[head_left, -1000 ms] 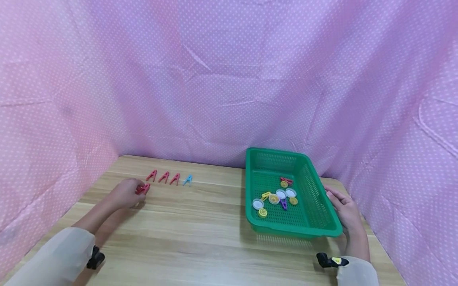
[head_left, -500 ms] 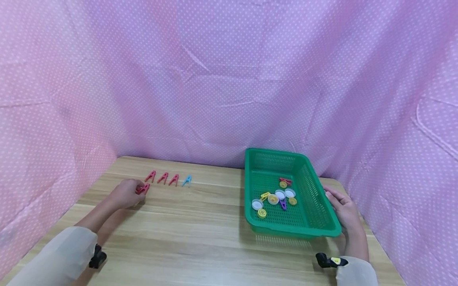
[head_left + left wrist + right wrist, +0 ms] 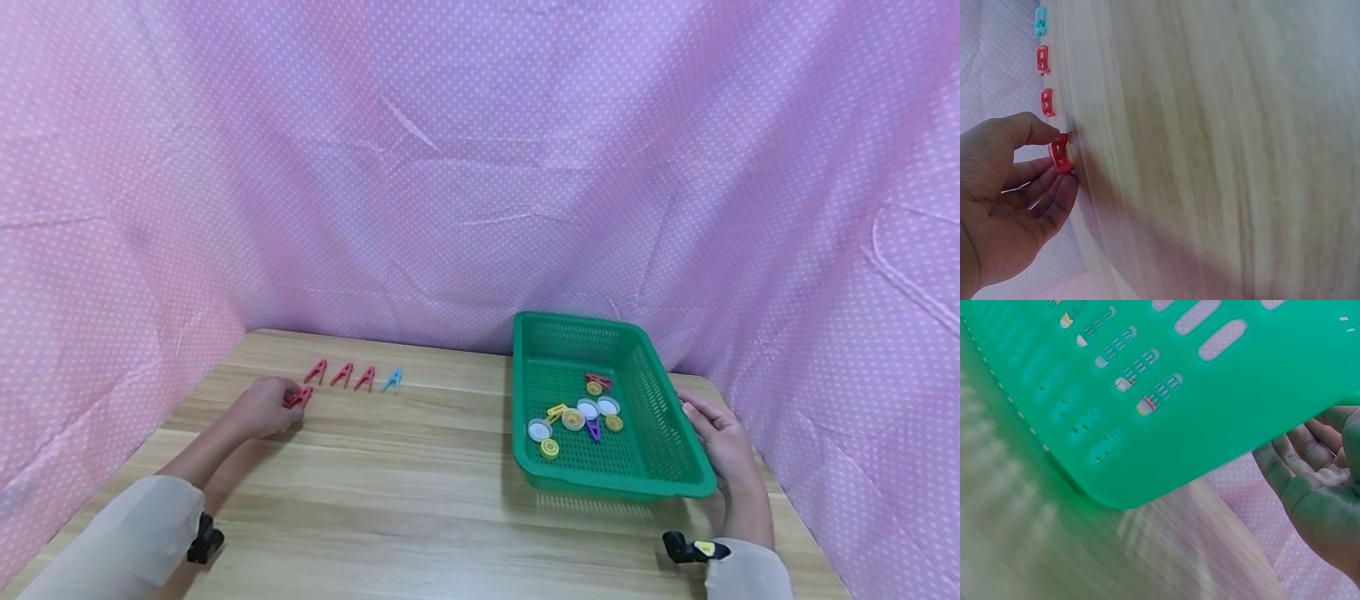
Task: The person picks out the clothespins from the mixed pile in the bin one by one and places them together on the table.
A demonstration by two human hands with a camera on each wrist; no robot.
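My left hand (image 3: 262, 408) pinches a red clothespin (image 3: 302, 397) between thumb and fingers, close over the table at the left. In the left wrist view the same clothespin (image 3: 1060, 154) sits at my fingertips. Just behind it stand three red clothespins (image 3: 342, 374) and a blue clothespin (image 3: 392, 380) in a row. With my right hand (image 3: 722, 442) I hold the green basket (image 3: 615, 483) at its right side; the right wrist view has my fingers (image 3: 1294, 453) under its rim, partly hidden. Inside lie several bottle caps (image 3: 573, 418), a yellow clothespin (image 3: 556, 412), a purple clothespin (image 3: 594, 429) and something red (image 3: 599, 380).
The wooden table (image 3: 405, 500) spreads between the two hands. A pink dotted cloth (image 3: 465, 183) hangs behind it and along both sides. Black straps with small devices (image 3: 204, 538) sit on both wrists over pale sleeves (image 3: 112, 542).
Both hands stay where they were, the left with the red clothespin and the right at the basket. Only a slight shift of the head view shows.
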